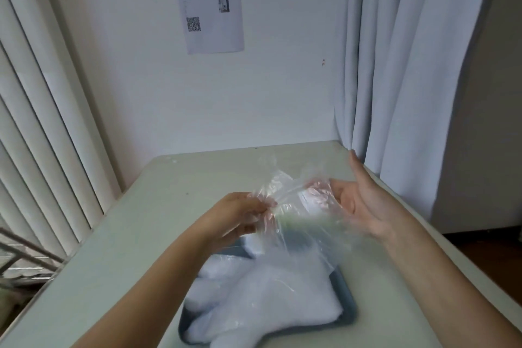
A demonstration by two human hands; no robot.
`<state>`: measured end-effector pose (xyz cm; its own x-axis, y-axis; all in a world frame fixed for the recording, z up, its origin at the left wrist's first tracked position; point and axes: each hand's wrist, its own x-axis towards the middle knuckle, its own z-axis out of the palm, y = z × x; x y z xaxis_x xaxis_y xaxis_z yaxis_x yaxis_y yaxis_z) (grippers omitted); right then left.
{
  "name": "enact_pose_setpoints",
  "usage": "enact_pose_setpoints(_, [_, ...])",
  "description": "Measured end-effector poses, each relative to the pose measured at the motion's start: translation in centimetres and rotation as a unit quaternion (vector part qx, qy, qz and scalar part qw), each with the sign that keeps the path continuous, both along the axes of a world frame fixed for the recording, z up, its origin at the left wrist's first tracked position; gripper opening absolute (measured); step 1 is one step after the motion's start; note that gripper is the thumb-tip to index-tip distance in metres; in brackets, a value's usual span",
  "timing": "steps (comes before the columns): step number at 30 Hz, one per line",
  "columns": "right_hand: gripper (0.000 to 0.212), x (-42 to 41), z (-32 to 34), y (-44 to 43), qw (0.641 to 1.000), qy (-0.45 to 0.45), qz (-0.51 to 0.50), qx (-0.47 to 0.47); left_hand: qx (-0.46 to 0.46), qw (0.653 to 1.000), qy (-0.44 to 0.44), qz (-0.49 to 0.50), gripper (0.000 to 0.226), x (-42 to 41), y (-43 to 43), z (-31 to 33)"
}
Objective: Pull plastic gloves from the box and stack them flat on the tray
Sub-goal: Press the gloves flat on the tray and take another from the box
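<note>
A clear plastic glove (293,206) hangs in the air above the table, stretched between both hands. My left hand (240,215) pinches its left edge with curled fingers. My right hand (358,206) holds its right edge, thumb and lower fingers behind the film, the other fingers straight and pointing up. Below lies a dark grey tray (348,319) with a stack of whitish plastic gloves (271,297) lying flat in it. The held glove's lower end drapes down over the tray's far part. The glove box is not in view.
The pale table (141,234) stands against a white wall. Vertical blinds (42,135) hang at the left, a curtain (409,79) at the right, close to my right hand. A metal rack (25,260) sits off the table's left edge.
</note>
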<state>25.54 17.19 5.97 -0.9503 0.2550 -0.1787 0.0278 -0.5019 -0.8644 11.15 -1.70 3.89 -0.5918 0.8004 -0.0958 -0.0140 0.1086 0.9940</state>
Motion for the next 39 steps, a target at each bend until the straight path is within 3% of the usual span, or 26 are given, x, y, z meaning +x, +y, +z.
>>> enact_pose_setpoints(2, [0.093, 0.7, -1.9, -1.0, 0.995, -0.006, 0.04, -0.091, 0.021, 0.997, -0.068, 0.017, 0.021, 0.4, -0.8, -0.3])
enact_pose_setpoints(4, [0.108, 1.5, -3.3, -2.0, 0.99, 0.019, 0.068, -0.12, 0.037, 0.992, -0.112, 0.045, 0.023, 0.8, -1.5, -0.6])
enact_pose_setpoints(6, [0.099, 1.7, -3.8, -3.0, 0.989, 0.046, 0.061, -0.127, 0.034, 0.991, -0.109, 0.067, 0.023, 1.2, -2.0, -0.9])
enact_pose_setpoints(8, [0.066, 1.3, -3.8, -4.1, 0.997, 0.065, -0.004, -0.039, 0.021, 0.993, -0.102, 0.059, 0.023, 1.8, -2.8, -1.1])
enact_pose_setpoints(9, [0.041, 1.0, -3.7, -4.8, 0.995, 0.065, -0.056, 0.059, 0.023, 0.993, -0.104, 0.044, 0.023, 1.8, -3.3, -1.3])
enact_pose_setpoints(10, [0.018, 0.7, -3.4, -5.6, 0.977, 0.058, -0.109, 0.174, 0.027, 0.994, -0.107, 0.023, 0.021, 1.9, -3.7, -1.4])
enact_pose_setpoints(11, [0.009, 0.3, -3.2, -6.1, 0.95, 0.06, -0.145, 0.269, 0.032, 0.993, -0.115, 0.005, 0.024, 1.7, -4.1, -1.4])
enact_pose_setpoints(15, [0.019, -0.7, -1.4, -7.8, 0.891, 0.087, -0.112, 0.432, 0.076, 0.982, -0.17, -0.011, 0.031, 1.1, -5.9, -1.6])
enact_pose_setpoints(18, [0.018, -1.5, 0.3, -9.0, 0.867, 0.139, -0.069, 0.475, 0.07, 0.993, -0.077, 0.058, 0.025, 0.6, -7.0, -1.9])
enact_pose_setpoints(21, [0.012, -2.0, 1.4, -9.5, 0.877, 0.152, -0.069, 0.451, 0.04, 0.995, 0.015, 0.093, 0.015, 0.4, -8.0, -1.6])
enact_pose_setpoints(23, [0.016, -2.1, 1.6, -9.3, 0.886, 0.124, -0.06, 0.443, 0.022, 0.995, 0.037, 0.092, 0.016, 0.8, -8.3, -1.1])
enact_pose_setpoints(27, [0.017, -2.3, 1.0, -8.3, 0.896, 0.068, -0.017, 0.439, 0.061, 0.99, -0.128, 0.021, 0.022, 1.4, -8.3, -0.7])
enact_pose_setpoints(31, [0.011, -2.7, -0.4, -6.7, 0.893, 0.002, -0.017, 0.45, -0.048, 0.997, 0.012, 0.066, 0.02, 1.2, -8.0, -2.1])
enact_pose_setpoints(35, [0.004, -3.1, -2.8, -5.0, 0.871, -0.093, -0.021, 0.483, -0.105, 0.991, -0.002, 0.079, 0.017, 0.8, -7.7, -3.1])
enact_pose_setpoints(39, [0.009, -3.0, -5.7, -4.3, 0.843, -0.18, 0.042, 0.506, -0.17, 0.982, -0.001, 0.082, 0.017, 0.8, -7.6, -4.4])
